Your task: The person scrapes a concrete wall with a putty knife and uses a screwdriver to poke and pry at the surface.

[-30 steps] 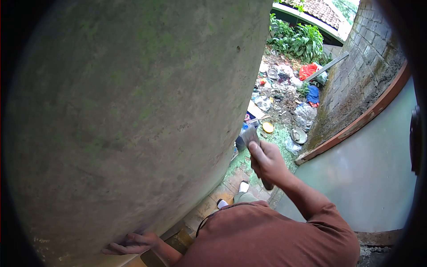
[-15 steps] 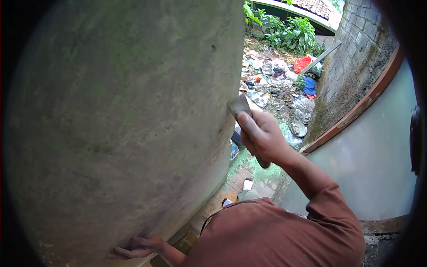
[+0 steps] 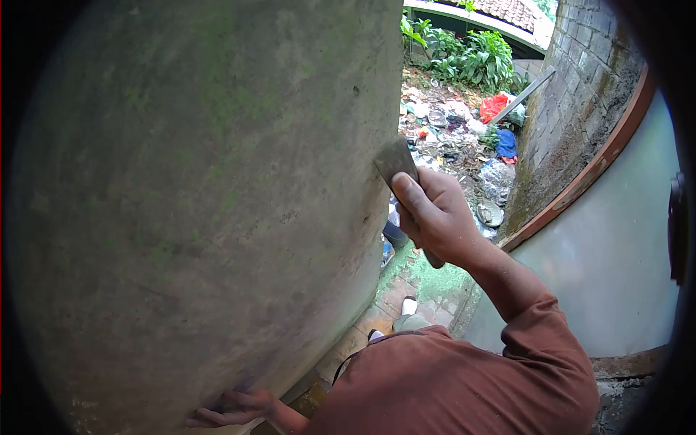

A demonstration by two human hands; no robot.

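Observation:
My right hand [image 3: 438, 214] is closed round a flat, dark scraper-like tool [image 3: 396, 163], thumb pressed on its face. The tool's upper end meets the edge of the mossy grey wall [image 3: 217, 181], and its lower end sticks out below my fist. Low on the same wall, my left hand [image 3: 232, 407] rests with its fingers spread against the surface, holding nothing.
Beyond the wall's edge lies littered ground with a red plastic bag [image 3: 494, 106] and green plants [image 3: 482, 58]. A block wall [image 3: 573, 109] and a pale curved panel [image 3: 594, 254] stand on the right. My feet are on a paved path [image 3: 395, 293].
The tool and my right hand have shifted slightly, and more of the tool's face shows. My left hand has moved a little to the right in view, still against the wall.

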